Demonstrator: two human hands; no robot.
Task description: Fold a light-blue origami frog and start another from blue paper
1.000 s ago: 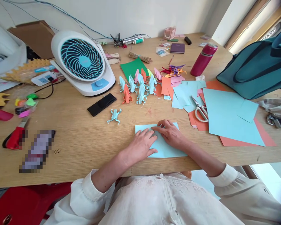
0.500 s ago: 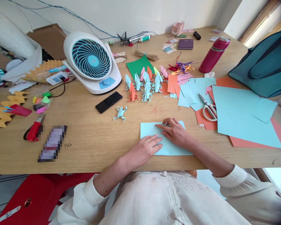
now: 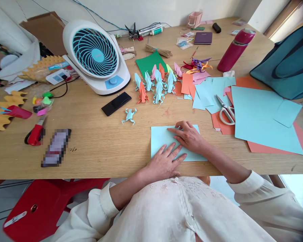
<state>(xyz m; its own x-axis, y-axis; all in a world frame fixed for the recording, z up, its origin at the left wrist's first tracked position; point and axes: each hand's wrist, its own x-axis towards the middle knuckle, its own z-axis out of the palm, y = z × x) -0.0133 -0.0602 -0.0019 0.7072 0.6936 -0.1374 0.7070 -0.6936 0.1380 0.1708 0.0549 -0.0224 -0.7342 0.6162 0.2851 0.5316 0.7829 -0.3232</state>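
A light blue sheet of paper [image 3: 158, 136] lies flat near the table's front edge, under both hands. My left hand [image 3: 165, 161] rests on its lower part with the fingers spread. Higher on the sheet, my right hand [image 3: 188, 136] presses down with its index finger stretched out to the left. Neither hand grips anything. Beyond the paper, to the left, a light blue origami frog [image 3: 129, 116] sits by itself. Farther back stand several more folded paper frogs [image 3: 158, 89], mostly light blue, with some orange and pink.
To the right lie white-handled scissors [image 3: 226, 112] on paper pieces, beside a large light blue sheet [image 3: 257, 117]. A magenta flask [image 3: 233, 52] and a teal bag [image 3: 288, 64] stand behind. Leftward are a fan [image 3: 98, 57], a black phone [image 3: 116, 104] and red-handled scissors [image 3: 35, 134].
My left hand has slid right across the paper and its fingers have spread wider. The right hand stays in nearly the same place on the sheet. The camera view has shifted slightly.
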